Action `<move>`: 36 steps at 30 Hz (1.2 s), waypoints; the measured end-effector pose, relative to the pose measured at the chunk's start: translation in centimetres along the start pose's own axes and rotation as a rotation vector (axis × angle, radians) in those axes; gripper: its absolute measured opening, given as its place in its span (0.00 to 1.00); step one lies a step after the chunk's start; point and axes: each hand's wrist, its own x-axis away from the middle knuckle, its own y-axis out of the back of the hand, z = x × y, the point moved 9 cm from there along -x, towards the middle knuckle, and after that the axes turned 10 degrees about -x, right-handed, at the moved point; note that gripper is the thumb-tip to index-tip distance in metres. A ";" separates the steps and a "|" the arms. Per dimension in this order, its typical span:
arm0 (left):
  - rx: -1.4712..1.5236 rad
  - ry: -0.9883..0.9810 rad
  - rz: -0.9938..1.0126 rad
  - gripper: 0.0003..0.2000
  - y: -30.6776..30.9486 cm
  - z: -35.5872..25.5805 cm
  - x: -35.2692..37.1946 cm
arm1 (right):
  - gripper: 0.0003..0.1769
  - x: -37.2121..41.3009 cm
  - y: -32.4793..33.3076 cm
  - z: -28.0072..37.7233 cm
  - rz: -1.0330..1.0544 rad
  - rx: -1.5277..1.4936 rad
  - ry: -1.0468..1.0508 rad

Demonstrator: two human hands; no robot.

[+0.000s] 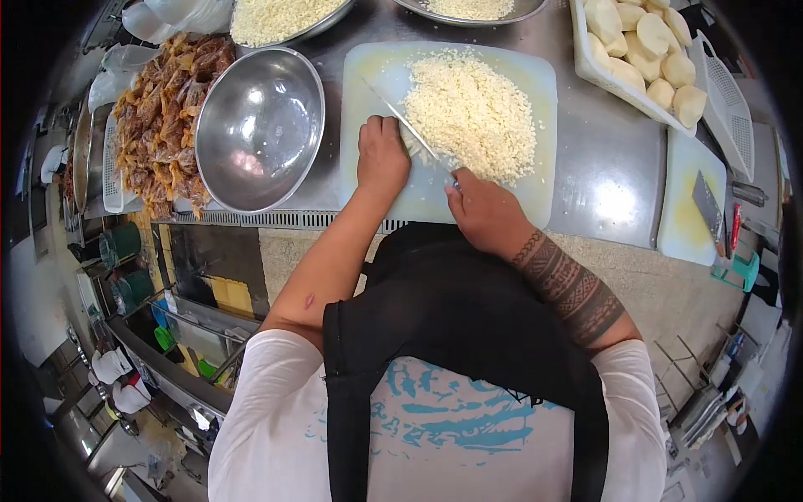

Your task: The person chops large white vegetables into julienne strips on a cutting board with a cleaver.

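A knife (405, 122) lies slantwise over the cutting board (368, 71), its tip pointing to the far left. My right hand (485, 209) is closed around its handle. My left hand (384, 156) rests on the board to the left of the blade, fingers curled. Pale potato strips (418, 149) show between those fingers and the knife, partly hidden by both. Beyond the blade spreads a large heap of finely diced potato (473, 113), with loose bits scattered around it.
An empty steel bowl (261, 130) stands left, beside a pile of brown marinated meat pieces (167, 117). Bowls of diced potato (280, 18) sit at the back. On the right are a white basket (631, 90) of peeled potatoes and another board (682, 209) with a cleaver (707, 203).
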 end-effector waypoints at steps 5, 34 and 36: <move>-0.042 0.025 0.008 0.11 -0.4 0.1 0.1 | 0.16 0.8 1.1 1.6 0.018 -0.006 0.054; -0.002 -0.015 -0.079 0.09 0.7 0.0 2.0 | 0.18 -0.7 0.4 0.8 0.106 0.090 -0.054; -0.027 -0.006 -0.034 0.10 0.3 0.1 2.2 | 0.18 0.8 0.7 2.4 0.091 0.072 -0.026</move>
